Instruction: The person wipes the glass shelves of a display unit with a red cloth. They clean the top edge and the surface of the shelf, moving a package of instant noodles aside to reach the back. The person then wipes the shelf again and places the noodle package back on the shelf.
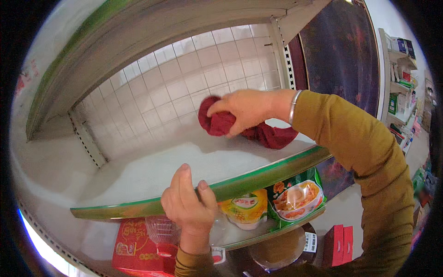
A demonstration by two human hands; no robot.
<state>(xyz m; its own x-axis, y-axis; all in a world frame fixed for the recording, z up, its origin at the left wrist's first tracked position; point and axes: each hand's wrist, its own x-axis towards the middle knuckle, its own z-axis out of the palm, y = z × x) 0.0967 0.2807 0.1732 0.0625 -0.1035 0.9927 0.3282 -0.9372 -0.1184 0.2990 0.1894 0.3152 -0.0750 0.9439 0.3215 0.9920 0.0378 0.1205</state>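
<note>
My right hand [240, 109] grips a dark red cloth [218, 121] bunched up against the wire-grid back of a white metal shelf [148, 176]. Part of the cloth hangs down under my wrist, over the shelf's right end. A silver bangle [294, 107] circles that wrist, at the cuff of a mustard-brown sleeve. My left hand [190, 200] rests at the green front edge [238, 188] of the shelf, fingers apart and pointing up, with nothing held in it.
Overhead hangs an upper shelf [97, 59]. Below stand a red box [135, 242], a clear plastic container [162, 230], a yellow pouch [247, 209] and a green food packet [297, 197]. Two red boxes [337, 246] are at lower right. Stocked shelving [401, 86] lines the far right.
</note>
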